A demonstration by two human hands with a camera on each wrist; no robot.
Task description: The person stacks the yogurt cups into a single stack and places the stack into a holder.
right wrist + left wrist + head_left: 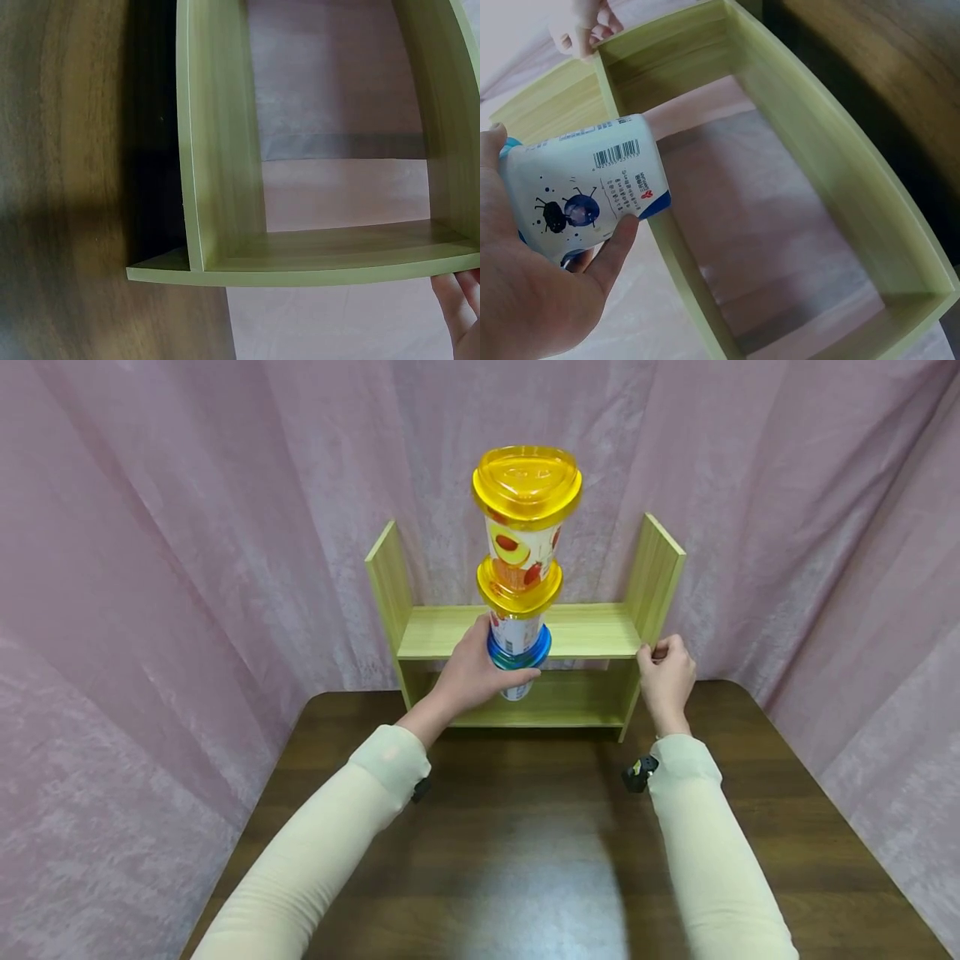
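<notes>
Left hand [474, 670] curled round the bottom cup [585, 191] of a stack [525, 568], thumb on one side and fingers [611, 251] on the other, gripping the white wall printed with blueberries and a barcode. Held the stack upright in front of the shelf [592, 631], about level with its middle board and a little left of the board's centre. Carried three cups in all: a blue-lidded one [519, 647] at the bottom, a yellow-lidded one [519, 585] pressed on top of it, and another with a wide yellow lid [527, 485] and fruit pictures rising above the shelf's side panels. Seen from the left wrist, sat tilted just beside the shelf's front edge, not touching the wood.

Stood on a dark table [525, 843], backed against a pink curtain [187, 568], with an open lower bay under the middle board.

Right hand [666, 675] pinched the front edge of the shelf's right side panel [660, 577], fingers folded round the wood at the height of the middle board. Showed only fingertips [461, 300] at the panel's edge in the right wrist view.
</notes>
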